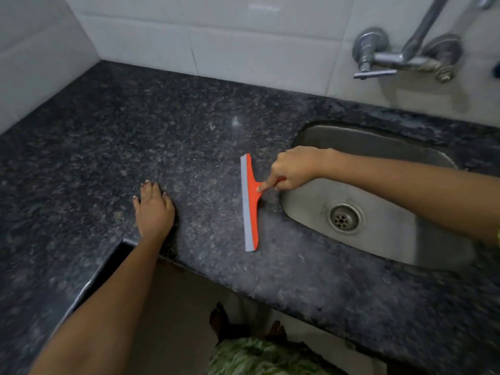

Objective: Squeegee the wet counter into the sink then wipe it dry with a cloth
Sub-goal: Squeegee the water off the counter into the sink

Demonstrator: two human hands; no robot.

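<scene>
Right hand [295, 169] is my grip on the squeegee [250, 203]; its fingers curl round the short orange handle, and the index finger lies straight along the neck, pressing toward the blade; left hand [154, 209] lies flat on the table [135, 125] with fingers spread, holding nothing, well apart from the tool.

Seen from the head camera, looking down: the squeegee rests on the table just beside the left rim of the sink [378, 147], its long blade running from far to near, roughly parallel to that rim, with the handle pointing toward the basin; my right forearm reaches across the basin to hold it.

As to progress, I judge the squeegee stage to be in hand, with the blade close to the sink edge; I cannot tell how much water is left, for the picture is soft and the stone shows only a dull sheen; no cloth is in view, so the drying seems not yet begun.

Materials: the table is dark speckled polished stone, L-shaped with a square-cut front edge; the sink is brushed steel, rounded, with a perforated drain [343, 219]; the blade is a pale grey rubber strip on an orange plastic body; a metal tap [400, 55] is fixed to the white tiled wall [216, 36].
</scene>
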